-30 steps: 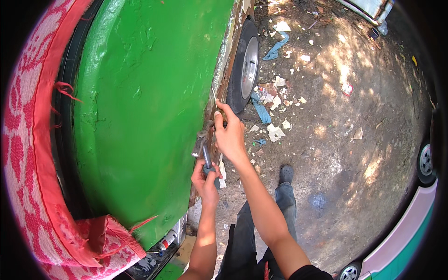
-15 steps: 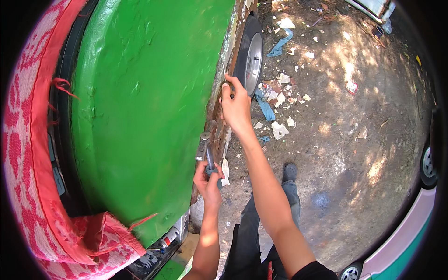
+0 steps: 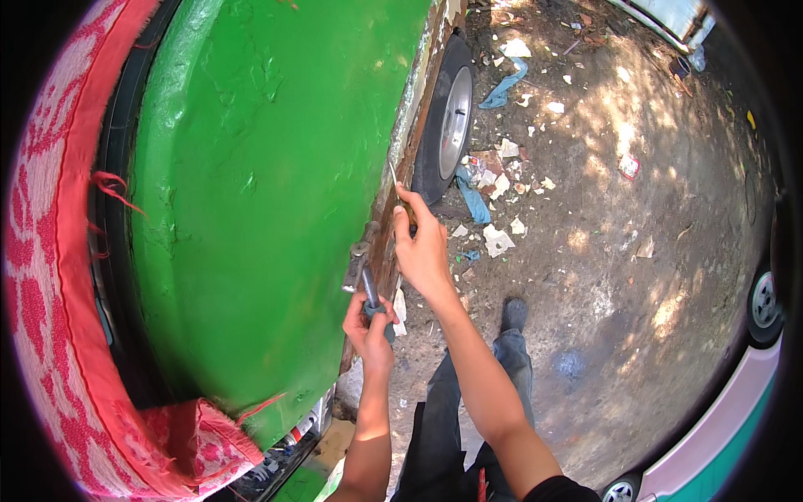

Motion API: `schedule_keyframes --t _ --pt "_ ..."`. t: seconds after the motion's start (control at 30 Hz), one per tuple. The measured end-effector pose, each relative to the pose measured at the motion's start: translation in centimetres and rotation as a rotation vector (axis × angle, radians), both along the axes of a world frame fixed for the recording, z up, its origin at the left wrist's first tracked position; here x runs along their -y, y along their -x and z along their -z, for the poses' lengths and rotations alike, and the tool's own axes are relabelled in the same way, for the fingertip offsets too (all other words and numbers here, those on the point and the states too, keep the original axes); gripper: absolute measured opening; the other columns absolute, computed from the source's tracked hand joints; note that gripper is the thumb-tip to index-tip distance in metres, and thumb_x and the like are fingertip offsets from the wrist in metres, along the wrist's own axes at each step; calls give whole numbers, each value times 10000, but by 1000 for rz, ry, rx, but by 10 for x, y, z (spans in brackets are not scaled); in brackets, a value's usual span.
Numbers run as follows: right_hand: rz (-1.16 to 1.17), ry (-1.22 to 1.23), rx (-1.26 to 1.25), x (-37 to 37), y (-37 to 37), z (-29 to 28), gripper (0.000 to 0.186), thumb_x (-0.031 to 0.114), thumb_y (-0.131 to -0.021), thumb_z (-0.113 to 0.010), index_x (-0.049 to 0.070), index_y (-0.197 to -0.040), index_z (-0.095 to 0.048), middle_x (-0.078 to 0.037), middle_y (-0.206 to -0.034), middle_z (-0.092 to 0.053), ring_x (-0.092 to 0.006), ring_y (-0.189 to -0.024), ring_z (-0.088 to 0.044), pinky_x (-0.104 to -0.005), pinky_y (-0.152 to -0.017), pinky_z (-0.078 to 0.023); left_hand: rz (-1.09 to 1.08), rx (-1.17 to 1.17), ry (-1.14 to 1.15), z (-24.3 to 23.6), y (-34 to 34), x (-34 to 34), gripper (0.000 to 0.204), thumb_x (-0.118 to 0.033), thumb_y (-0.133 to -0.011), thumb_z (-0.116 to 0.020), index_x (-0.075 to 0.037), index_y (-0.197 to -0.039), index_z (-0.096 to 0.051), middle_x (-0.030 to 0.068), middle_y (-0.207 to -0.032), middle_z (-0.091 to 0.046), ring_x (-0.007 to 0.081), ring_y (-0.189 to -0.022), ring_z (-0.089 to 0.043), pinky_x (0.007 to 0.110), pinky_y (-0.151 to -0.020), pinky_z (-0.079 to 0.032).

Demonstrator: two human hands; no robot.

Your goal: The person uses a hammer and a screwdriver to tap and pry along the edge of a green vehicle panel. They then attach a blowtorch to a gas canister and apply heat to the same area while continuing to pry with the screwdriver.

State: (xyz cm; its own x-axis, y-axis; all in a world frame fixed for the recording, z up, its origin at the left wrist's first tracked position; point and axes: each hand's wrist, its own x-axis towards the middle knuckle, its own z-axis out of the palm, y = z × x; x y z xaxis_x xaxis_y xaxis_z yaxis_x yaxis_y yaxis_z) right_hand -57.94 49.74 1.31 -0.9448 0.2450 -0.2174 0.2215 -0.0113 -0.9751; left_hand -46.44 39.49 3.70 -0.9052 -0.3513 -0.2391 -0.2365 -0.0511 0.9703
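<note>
In my left hand (image 3: pixel 369 339) is a hammer (image 3: pixel 356 272), gripped by its dark handle, its metal head just over the edge of a green-painted vehicle panel (image 3: pixel 268 192). My right hand (image 3: pixel 425 255), farther along the same edge, is closed around a screwdriver (image 3: pixel 393 174). Its thin metal shaft points away from me along the brown, chipped strip (image 3: pixel 410 138) bordering the panel; I cannot tell whether the tip touches. Most of the screwdriver's handle is hidden by my fingers.
Just beyond my right hand stands a vehicle wheel (image 3: pixel 450 121). Blue cloth strips (image 3: pixel 473 199) and pale flakes (image 3: pixel 498 243) litter the ground to the right. A red and pink patterned cloth (image 3: pixel 50 276) lines the far left. Another vehicle (image 3: pixel 698 431) stands at the lower right.
My right hand has come back toward me along the panel edge with the screwdriver. The hammer in my left hand has shifted slightly left.
</note>
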Motion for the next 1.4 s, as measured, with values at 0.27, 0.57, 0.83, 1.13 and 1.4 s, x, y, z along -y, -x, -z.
schedule_keyframes --t 0.27,0.57,0.83,1.13,1.4 --pt "-25 71 131 -7 12 -2 380 193 -1040 -529 70 -1392 -599 -311 -1021 -714 -405 -876 -746 -437 -809 -538 5 -12 -46 2 11 3 178 71 -805 -544 16 -971 -569 82 -777 -589 137 -661 -548 284 -635 -487" --pt "-29 135 146 -18 27 -13 376 197 -1034 -541 78 -1386 -598 -297 -1134 -706 -466 -1011 -694 -486 -945 -501 -3 2 -37 7 11 -5 184 67 -789 -510 20 -961 -552 76 -768 -552 152 -656 -537 304 -602 -488" --pt "-20 155 229 -25 43 -17 366 193 -1043 -528 63 -1378 -599 -275 -935 -715 -396 -803 -725 -450 -790 -528 -10 9 -68 10 8 -2 203 75 -789 -528 18 -979 -575 81 -749 -591 146 -640 -552 288 -630 -487" --pt "-85 193 286 -19 14 -22 381 174 -1033 -550 85 -1401 -594 -218 -835 -709 -281 -703 -714 -438 -716 -529 -7 -12 -62 5 13 -6 186 59 -813 -525 23 -987 -580 82 -752 -590 146 -651 -552 289 -627 -491" --pt "17 235 216 -9 28 -16 379 194 -1042 -545 81 -1401 -595 -181 -797 -675 -253 -670 -673 -403 -740 -534 -20 -25 -64 4 11 -7 194 64 -806 -531 27 -989 -587 76 -750 -588 145 -647 -547 290 -625 -491"
